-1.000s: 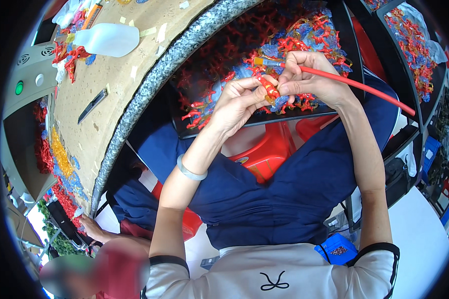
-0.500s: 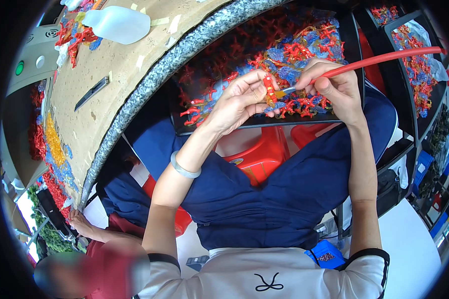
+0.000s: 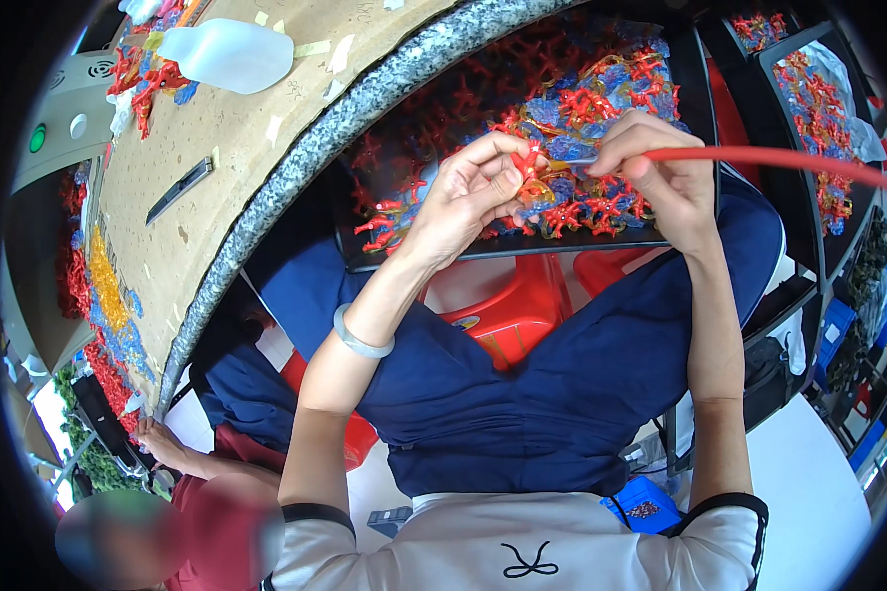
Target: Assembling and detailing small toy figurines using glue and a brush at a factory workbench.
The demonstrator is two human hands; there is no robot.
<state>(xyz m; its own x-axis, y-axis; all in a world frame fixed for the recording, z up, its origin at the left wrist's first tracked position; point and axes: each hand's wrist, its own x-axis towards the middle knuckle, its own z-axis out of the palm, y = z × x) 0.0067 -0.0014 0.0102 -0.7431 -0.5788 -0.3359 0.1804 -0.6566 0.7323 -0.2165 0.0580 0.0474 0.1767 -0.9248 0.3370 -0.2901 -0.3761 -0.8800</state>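
My left hand [image 3: 463, 197] pinches a small red toy figure [image 3: 529, 163] with a see-through yellow part, holding it above a black tray [image 3: 601, 243]. My right hand [image 3: 668, 182] grips a paintbrush [image 3: 759, 155] with a long red handle, which sticks out to the right. Its metal collar and yellowish tip point at the figure; whether the tip touches it I cannot tell. Several red, blue and yellow plastic figures [image 3: 572, 217] fill the tray beneath both hands.
On the curved stone-edged table [image 3: 237, 187] at left lie a box cutter [image 3: 179, 189] and a translucent white bottle [image 3: 229, 56]. Heaps of coloured plastic pieces [image 3: 113, 286] line its far side. A co-worker's hand [image 3: 160, 440] is at lower left. Another filled tray [image 3: 808, 118] stands right.
The figure has tilted in my left hand. The paintbrush has swung in my right hand, its handle end coming lower and nearer.
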